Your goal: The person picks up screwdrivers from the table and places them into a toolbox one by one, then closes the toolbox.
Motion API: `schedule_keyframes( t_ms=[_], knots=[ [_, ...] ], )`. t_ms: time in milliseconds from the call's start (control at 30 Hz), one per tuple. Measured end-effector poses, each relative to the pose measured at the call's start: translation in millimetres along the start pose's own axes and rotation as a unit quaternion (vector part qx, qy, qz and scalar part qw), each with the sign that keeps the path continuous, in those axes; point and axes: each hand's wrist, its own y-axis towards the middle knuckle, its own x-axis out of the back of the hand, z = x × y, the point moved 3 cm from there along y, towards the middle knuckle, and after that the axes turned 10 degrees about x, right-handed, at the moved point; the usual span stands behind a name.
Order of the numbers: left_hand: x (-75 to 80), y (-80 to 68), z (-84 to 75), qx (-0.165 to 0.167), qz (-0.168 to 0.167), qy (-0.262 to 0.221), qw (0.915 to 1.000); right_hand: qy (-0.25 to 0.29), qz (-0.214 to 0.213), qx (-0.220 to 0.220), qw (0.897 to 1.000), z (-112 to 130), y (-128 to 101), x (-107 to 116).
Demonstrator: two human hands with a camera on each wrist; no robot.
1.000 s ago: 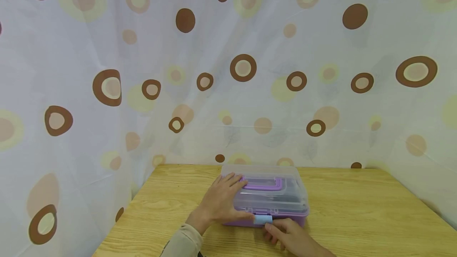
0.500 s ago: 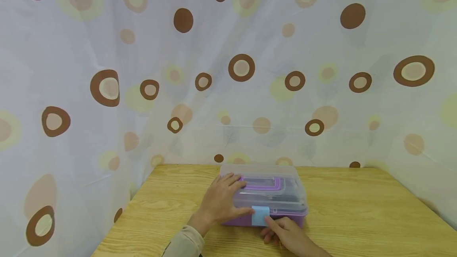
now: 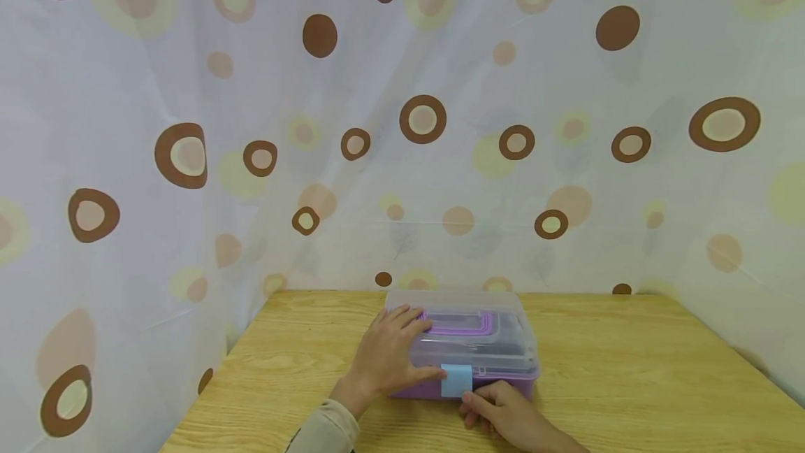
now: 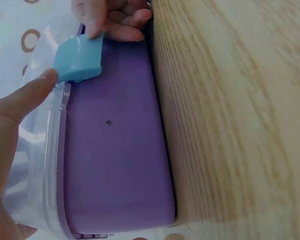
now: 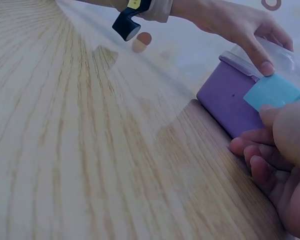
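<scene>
We've got left hand point(image 3: 390, 348) flat on storage box point(image 3: 468, 348) lid, right hand point(image 3: 503, 414) pinching blue latch point(image 3: 456, 380); w/ sloppy press it might pop open.

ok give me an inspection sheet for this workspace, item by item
surface: wooden table, light grain.
job's things: storage box with purple base and clear lid down; blue latch at its front.
clutter: nothing seen.
hands: left hand rests on the lid, thumb beside the latch; right hand presses the latch with its thumb, fingers curled below.
cables: nothing seen.
surroundings: curtain with brown and yellow circles behind and at both sides.
</scene>
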Motion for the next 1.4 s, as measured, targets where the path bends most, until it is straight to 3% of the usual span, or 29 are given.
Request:
schedule_keyframes(
  t_ms=[233, 433, 633, 833, 1133, 1400],
  knots=[
    [-2.8, -0.3, -0.8, -0.006, -0.022, 0.003, 0.9997, -0.007, -0.006, -0.002, 1.0, 1, -1, 2],
    [-2.5, 2.1, -0.4, -0.013, -0.033, 0.016, 0.9992, -0.019, -0.04, -0.003, 0.999, 4, 1, -1],
    [-3.5, 1.2, 0.2, -0.017, -0.031, 0.018, 0.9992, -0.032, -0.077, -0.012, 0.996, 3, 1, -5],
    [-3.8, 1.4, -1.2, -0.016, -0.027, 0.008, 0.9995, -0.025, -0.084, -0.033, 0.996, 3, -2, -5],
    [-5.7, 2.5, -2.4, -0.022, -0.029, 0.001, 0.9993, -0.018, -0.064, -0.045, 0.997, 4, -5, -3],
    [-1.9, -7.0, 4.0, -0.028, -0.06, 0.018, 0.9977, -0.014, 0.019, -0.03, 0.999, 12, 3, -5]
  ],
)
